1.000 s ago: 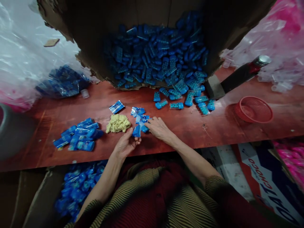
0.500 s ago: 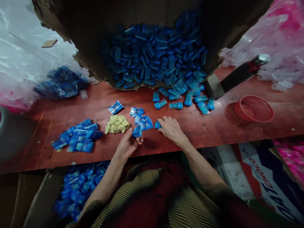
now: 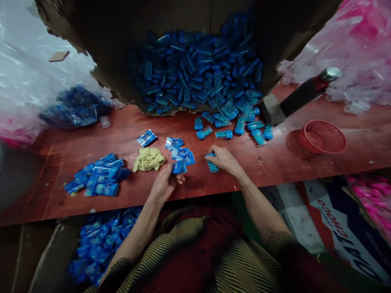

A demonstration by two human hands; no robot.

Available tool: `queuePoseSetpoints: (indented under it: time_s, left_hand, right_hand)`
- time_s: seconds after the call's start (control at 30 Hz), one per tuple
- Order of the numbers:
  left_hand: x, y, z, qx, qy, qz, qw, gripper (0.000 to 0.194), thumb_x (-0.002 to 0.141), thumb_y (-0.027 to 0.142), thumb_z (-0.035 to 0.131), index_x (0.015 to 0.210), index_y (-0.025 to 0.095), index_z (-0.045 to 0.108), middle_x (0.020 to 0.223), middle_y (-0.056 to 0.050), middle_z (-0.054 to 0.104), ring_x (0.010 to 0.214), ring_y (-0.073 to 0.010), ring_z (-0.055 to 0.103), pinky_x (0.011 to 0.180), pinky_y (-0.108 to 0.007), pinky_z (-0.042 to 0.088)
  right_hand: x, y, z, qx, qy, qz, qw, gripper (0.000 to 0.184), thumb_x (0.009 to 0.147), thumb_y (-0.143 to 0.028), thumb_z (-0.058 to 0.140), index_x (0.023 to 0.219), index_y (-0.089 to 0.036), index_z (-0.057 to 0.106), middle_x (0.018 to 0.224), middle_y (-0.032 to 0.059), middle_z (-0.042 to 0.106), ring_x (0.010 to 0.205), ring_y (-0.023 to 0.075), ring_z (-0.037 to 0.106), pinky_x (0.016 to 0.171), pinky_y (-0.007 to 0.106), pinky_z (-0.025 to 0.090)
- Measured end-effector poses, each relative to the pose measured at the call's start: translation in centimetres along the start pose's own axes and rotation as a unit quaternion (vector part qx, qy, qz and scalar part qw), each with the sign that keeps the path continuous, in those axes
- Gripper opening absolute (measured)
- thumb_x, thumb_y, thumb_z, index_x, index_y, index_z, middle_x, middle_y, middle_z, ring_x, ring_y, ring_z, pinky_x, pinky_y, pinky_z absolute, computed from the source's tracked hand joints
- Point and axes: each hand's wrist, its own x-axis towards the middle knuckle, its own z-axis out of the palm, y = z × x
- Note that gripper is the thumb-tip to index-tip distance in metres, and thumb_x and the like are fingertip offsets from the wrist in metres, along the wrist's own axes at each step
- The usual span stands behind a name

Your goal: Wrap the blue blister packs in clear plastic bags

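Between the thumb and fingers of my left hand [image 3: 163, 183] is a blue printed sleeve [image 3: 179, 166], held just above the table's front edge. My right hand [image 3: 224, 158] grips a small clear bottle of blue beads [image 3: 213, 164] by its blue cap end, the beads showing below my fingers. Several flat blue sleeves [image 3: 187, 156] lie just beyond my left hand. Beside that hand sits a crumpled yellowish lump [image 3: 149, 159], its material unclear. To the left is a pile of bottles in blue sleeves [image 3: 105, 173].
A torn cardboard box [image 3: 91, 44] full of bead bottles [image 3: 195, 69] stands at the back, some spilling onto the red table [image 3: 171, 122]. On the right are a red basket [image 3: 322, 137] and a dark bottle-like object with a silver top [image 3: 308, 93]. Below the table's left edge lie blue-wrapped pieces [image 3: 100, 244].
My right hand has lifted and turned the bottle, so its bead-filled body now shows below my fingers. My left hand keeps its sleeve, which is tilted differently. The view has shifted slightly.
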Motion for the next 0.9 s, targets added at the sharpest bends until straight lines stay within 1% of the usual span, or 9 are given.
queuePoseSetpoints:
  time_s: [0.07, 0.1, 0.2, 0.27, 0.33, 0.47, 0.7, 0.8, 0.9]
  left_hand:
    - [0.2, -0.3, 0.0, 0.004, 0.011, 0.011, 1.000, 0.037, 0.066, 0.047, 0.073, 0.071, 0.014, 0.059, 0.050, -0.001, 0.057, 0.051, -0.0141, 0.059, 0.044, -0.020, 0.045]
    - [0.2, -0.4, 0.0, 0.004, 0.016, 0.015, 1.000, 0.037, 0.065, 0.047, 0.074, 0.071, 0.013, 0.059, 0.051, -0.002, 0.058, 0.051, -0.0137, 0.059, 0.044, -0.020, 0.046]
    - [0.4, -0.6, -0.1, 0.002, 0.041, 0.021, 0.999, 0.037, 0.063, 0.046, 0.075, 0.072, 0.013, 0.059, 0.056, -0.002, 0.062, 0.050, -0.0120, 0.059, 0.045, -0.020, 0.046]
    - [0.4, -0.6, -0.1, 0.009, 0.057, 0.023, 0.998, 0.036, 0.064, 0.045, 0.074, 0.072, 0.014, 0.059, 0.056, -0.001, 0.061, 0.049, -0.0116, 0.058, 0.045, -0.020, 0.046]
    - [0.4, -0.5, 0.1, 0.025, 0.064, 0.030, 0.997, 0.035, 0.065, 0.045, 0.074, 0.070, 0.014, 0.059, 0.052, 0.000, 0.059, 0.050, -0.0126, 0.059, 0.045, -0.021, 0.046]
    - [0.2, -0.4, 0.2, 0.053, 0.067, 0.047, 0.995, 0.038, 0.063, 0.047, 0.074, 0.068, 0.013, 0.060, 0.048, 0.000, 0.056, 0.054, -0.0154, 0.061, 0.045, -0.021, 0.045]
    - [0.3, -0.9, -0.7, 0.092, 0.090, 0.103, 0.986, 0.031, 0.066, 0.044, 0.073, 0.070, 0.014, 0.064, 0.053, 0.002, 0.059, 0.052, -0.0125, 0.059, 0.049, -0.022, 0.046]
    - [0.4, -0.9, -1.1, 0.101, 0.096, 0.104, 0.985, 0.029, 0.067, 0.042, 0.072, 0.079, 0.015, 0.066, 0.056, 0.002, 0.062, 0.052, -0.0125, 0.059, 0.051, -0.023, 0.048]
    - [0.5, -0.7, -1.2, 0.108, 0.099, 0.105, 0.984, 0.030, 0.066, 0.042, 0.073, 0.078, 0.016, 0.067, 0.058, 0.001, 0.063, 0.053, -0.0131, 0.060, 0.054, -0.024, 0.049]
  right_hand:
    - [-0.2, 0.0, -0.4, 0.157, 0.018, 0.046, 0.986, 0.013, 0.076, -0.031, 0.056, 0.079, -0.018, 0.053, 0.065, -0.0024, 0.055, 0.057, 0.0125, 0.053, 0.052, 0.025, 0.042]
    - [-0.4, -0.2, -0.6, 0.247, 0.020, 0.062, 0.967, 0.015, 0.076, -0.032, 0.056, 0.081, -0.019, 0.051, 0.062, -0.0045, 0.052, 0.051, 0.0105, 0.050, 0.047, 0.024, 0.042]
    - [-1.4, -1.4, -0.9, 0.471, -0.007, 0.073, 0.879, 0.024, 0.073, -0.036, 0.058, 0.090, -0.020, 0.050, 0.063, -0.0073, 0.049, 0.045, 0.0070, 0.047, 0.040, 0.022, 0.046]
    - [-2.1, -2.5, -0.8, 0.542, -0.030, 0.061, 0.837, 0.031, 0.071, -0.037, 0.062, 0.094, -0.021, 0.051, 0.065, -0.0076, 0.049, 0.047, 0.0061, 0.050, 0.041, 0.022, 0.050]
    - [-2.6, -3.3, -0.5, 0.568, -0.051, 0.058, 0.819, 0.033, 0.069, -0.036, 0.064, 0.096, -0.021, 0.053, 0.066, -0.0073, 0.051, 0.047, 0.0057, 0.052, 0.041, 0.022, 0.053]
    - [-2.9, -4.2, 0.0, 0.568, -0.054, 0.059, 0.819, 0.031, 0.069, -0.034, 0.065, 0.095, -0.019, 0.055, 0.070, -0.0063, 0.054, 0.046, 0.0047, 0.053, 0.041, 0.022, 0.054]
    - [-3.4, -4.6, -0.3, 0.541, -0.038, 0.066, 0.838, 0.029, 0.069, -0.031, 0.064, 0.092, -0.019, 0.053, 0.070, -0.0064, 0.055, 0.047, 0.0058, 0.056, 0.040, 0.020, 0.053]
    - [-3.8, -4.5, -0.2, 0.545, -0.051, 0.069, 0.834, 0.032, 0.068, -0.032, 0.065, 0.093, -0.019, 0.050, 0.072, -0.0058, 0.055, 0.049, 0.0069, 0.059, 0.041, 0.021, 0.054]
    - [-4.2, -4.3, 0.2, 0.558, -0.060, 0.061, 0.825, 0.035, 0.068, -0.035, 0.066, 0.092, -0.019, 0.047, 0.075, -0.0057, 0.055, 0.052, 0.0077, 0.061, 0.042, 0.021, 0.054]
